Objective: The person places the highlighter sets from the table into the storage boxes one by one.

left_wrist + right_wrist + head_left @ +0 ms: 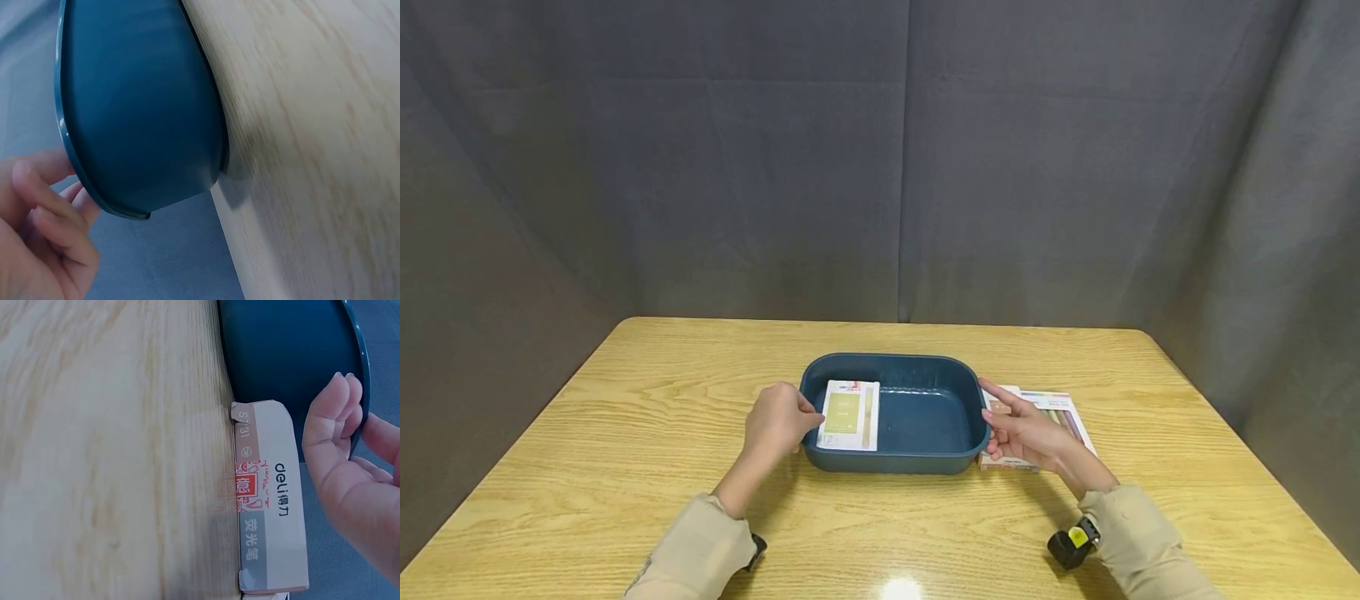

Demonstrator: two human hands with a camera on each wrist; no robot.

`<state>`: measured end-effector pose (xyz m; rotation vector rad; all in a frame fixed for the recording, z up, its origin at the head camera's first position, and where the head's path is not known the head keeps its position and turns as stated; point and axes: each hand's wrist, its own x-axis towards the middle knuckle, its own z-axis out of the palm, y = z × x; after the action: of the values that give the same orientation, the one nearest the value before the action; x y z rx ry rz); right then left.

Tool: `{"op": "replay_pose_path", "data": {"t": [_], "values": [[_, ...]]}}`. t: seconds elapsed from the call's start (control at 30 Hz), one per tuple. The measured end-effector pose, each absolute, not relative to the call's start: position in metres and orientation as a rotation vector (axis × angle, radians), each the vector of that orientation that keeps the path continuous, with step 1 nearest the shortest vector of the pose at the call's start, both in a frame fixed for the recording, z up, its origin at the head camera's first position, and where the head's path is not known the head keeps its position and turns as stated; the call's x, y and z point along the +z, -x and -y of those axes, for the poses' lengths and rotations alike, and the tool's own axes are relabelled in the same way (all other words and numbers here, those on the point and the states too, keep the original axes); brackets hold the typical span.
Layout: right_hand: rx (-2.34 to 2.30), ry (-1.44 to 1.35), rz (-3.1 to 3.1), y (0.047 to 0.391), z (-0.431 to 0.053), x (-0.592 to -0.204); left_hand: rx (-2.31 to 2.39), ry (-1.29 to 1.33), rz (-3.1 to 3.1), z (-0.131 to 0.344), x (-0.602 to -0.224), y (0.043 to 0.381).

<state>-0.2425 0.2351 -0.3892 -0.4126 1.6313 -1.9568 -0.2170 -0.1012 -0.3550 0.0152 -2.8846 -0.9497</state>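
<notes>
A dark blue plastic bin (928, 412) stands on the table with a flat white box (847, 417) inside its left end; the box has a yellow-green panel. My left hand (781, 419) grips the bin's left rim, thumb over the inside. At the opposite end my right hand (1026, 429) holds the right rim, with some fingers on the outer wall in the right wrist view. Just below that hand lies a white deli highlighter box (275, 500), close against the bin. In the left wrist view, the left fingers (59, 219) meet the bin's rim.
Partly behind the right hand, another white box (1078, 425) shows coloured pens on its face. The wooden table (647, 450) spreads around the bin, and grey curtains (760, 192) rise behind it and at both sides.
</notes>
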Motion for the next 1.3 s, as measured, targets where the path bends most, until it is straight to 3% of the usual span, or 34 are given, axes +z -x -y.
{"op": "replay_pose_path", "data": {"t": [0.53,1.3], "values": [[-1.956,0.406,-1.637,0.243,-0.235,-0.389,-0.871,0.272,2.743,0.113,-0.355,0.22],[-1.955,0.397,-1.644,0.243,-0.235,-0.39,-1.206,0.523,3.059,0.142,-0.347,0.236]]}}
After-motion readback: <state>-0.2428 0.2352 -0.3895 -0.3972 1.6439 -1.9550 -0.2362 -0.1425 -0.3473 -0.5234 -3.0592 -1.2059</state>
